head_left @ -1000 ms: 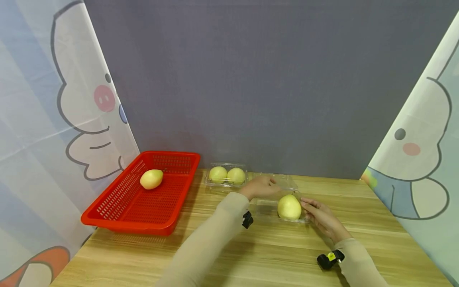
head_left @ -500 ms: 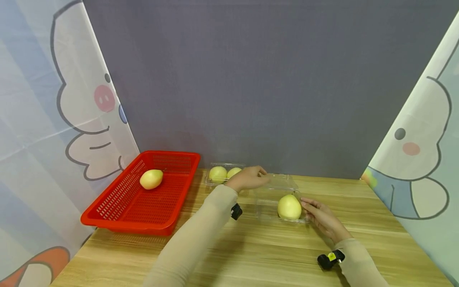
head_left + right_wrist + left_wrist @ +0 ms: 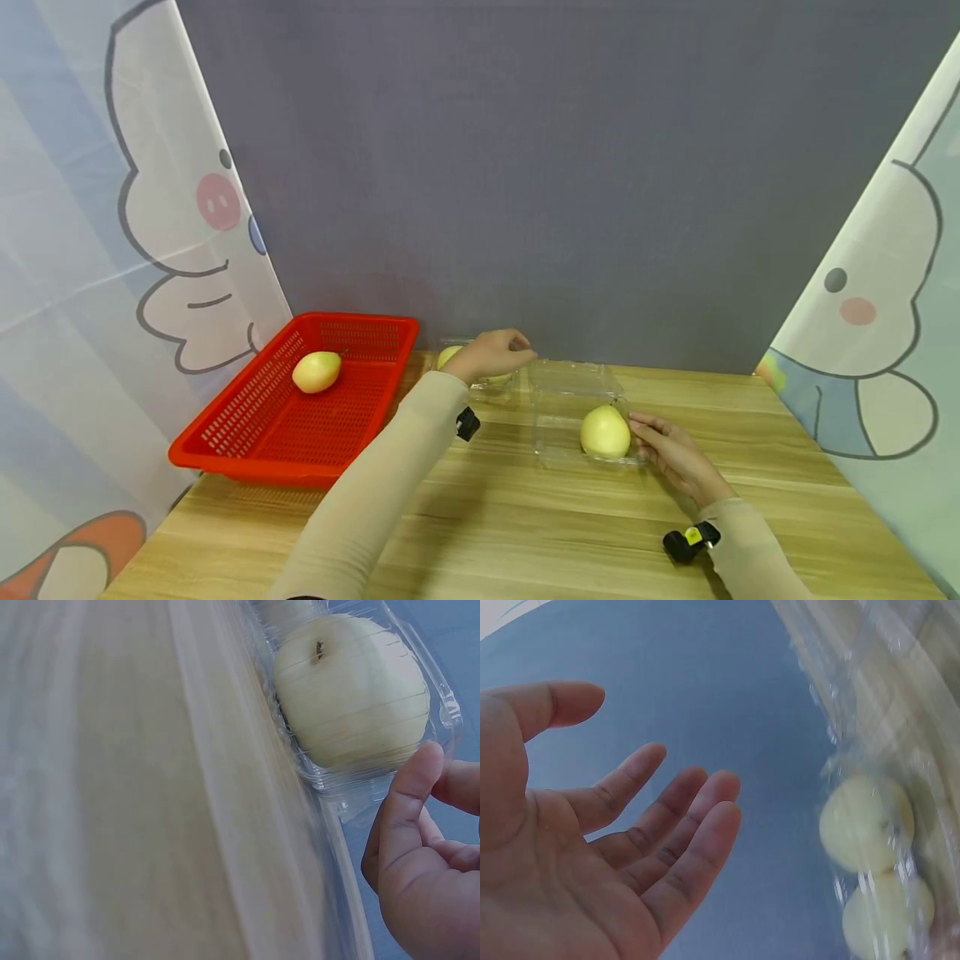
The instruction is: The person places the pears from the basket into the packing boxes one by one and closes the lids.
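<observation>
A yellow-green pear (image 3: 605,432) sits at the right end of a clear plastic box (image 3: 553,433), whose lid (image 3: 573,377) lies folded back behind it. My right hand (image 3: 675,458) pinches the box's right rim between thumb and index finger, beside the pear; the right wrist view shows the thumb (image 3: 420,772) on the plastic. My left hand (image 3: 491,354) hangs with spread, loosely bent fingers and holds nothing. Behind it in the head view stands a second clear box, mostly hidden, with two pears inside; in the left wrist view these pears (image 3: 866,825) show through the plastic.
On the left stands a red slotted plastic basket (image 3: 322,429) with one pear (image 3: 317,372) in it. A grey cloth backdrop (image 3: 570,183) rises along the table's back edge, and printed curtains hang at both sides. The wooden table (image 3: 540,525) extends in front of the boxes.
My left hand has moved left, away from the lid of the box on the right, and now overlaps the second box. The right hand has stayed at the rim.
</observation>
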The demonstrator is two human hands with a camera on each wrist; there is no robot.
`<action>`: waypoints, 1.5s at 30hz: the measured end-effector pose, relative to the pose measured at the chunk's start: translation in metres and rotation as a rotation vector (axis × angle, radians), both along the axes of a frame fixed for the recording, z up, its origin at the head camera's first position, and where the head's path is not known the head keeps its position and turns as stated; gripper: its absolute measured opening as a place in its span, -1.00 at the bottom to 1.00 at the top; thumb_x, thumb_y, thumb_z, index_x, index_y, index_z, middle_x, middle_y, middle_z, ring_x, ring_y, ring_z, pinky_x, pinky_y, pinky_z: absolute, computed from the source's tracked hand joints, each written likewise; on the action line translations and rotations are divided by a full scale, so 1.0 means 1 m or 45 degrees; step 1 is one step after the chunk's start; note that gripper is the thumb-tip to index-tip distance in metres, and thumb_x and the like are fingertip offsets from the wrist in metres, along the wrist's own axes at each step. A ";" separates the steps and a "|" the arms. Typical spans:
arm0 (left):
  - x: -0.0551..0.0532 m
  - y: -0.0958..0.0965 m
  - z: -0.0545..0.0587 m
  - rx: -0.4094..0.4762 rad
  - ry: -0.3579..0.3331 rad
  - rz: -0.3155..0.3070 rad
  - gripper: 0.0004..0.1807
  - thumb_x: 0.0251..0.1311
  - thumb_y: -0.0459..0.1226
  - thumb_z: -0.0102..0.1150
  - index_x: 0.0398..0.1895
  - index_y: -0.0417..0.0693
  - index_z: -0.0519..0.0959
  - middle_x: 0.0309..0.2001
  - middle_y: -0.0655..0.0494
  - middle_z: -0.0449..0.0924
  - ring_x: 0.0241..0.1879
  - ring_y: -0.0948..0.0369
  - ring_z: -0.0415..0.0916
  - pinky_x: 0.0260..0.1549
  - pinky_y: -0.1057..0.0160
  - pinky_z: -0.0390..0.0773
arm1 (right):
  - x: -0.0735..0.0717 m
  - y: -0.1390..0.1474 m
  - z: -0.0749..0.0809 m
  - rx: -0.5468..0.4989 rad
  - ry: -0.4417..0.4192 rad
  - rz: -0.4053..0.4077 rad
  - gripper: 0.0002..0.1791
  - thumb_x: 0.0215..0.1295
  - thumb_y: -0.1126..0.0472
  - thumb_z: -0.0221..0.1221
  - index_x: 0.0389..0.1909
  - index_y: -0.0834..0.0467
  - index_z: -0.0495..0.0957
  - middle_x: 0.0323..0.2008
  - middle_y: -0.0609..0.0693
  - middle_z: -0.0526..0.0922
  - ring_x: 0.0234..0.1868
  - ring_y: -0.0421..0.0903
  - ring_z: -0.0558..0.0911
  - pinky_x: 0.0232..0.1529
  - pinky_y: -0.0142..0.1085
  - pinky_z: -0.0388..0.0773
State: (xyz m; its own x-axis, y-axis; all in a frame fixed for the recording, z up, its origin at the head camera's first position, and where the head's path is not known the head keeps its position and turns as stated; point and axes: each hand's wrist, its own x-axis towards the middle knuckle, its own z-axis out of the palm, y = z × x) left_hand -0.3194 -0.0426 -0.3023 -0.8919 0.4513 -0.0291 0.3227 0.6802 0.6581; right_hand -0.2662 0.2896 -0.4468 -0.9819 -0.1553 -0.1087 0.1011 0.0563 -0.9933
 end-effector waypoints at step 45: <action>-0.030 -0.217 -0.013 -0.194 0.035 0.538 -0.37 0.40 -0.03 -0.14 0.34 -0.31 0.40 0.33 -0.32 0.34 0.27 -0.25 0.32 0.22 -0.23 0.35 | -0.005 0.001 -0.002 -0.006 -0.005 -0.035 -0.38 0.56 0.20 0.05 0.42 0.50 0.10 -0.12 -0.01 0.47 -0.23 -0.24 0.49 -0.28 -0.45 0.56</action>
State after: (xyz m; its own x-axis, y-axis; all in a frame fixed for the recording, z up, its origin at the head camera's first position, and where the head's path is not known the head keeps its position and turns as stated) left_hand -0.3493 -0.2596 -0.3154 -0.9984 0.0396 -0.0410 0.0115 0.8446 0.5353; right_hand -0.2709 0.2902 -0.4485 -0.9853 -0.1285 -0.1122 0.1067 0.0488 -0.9931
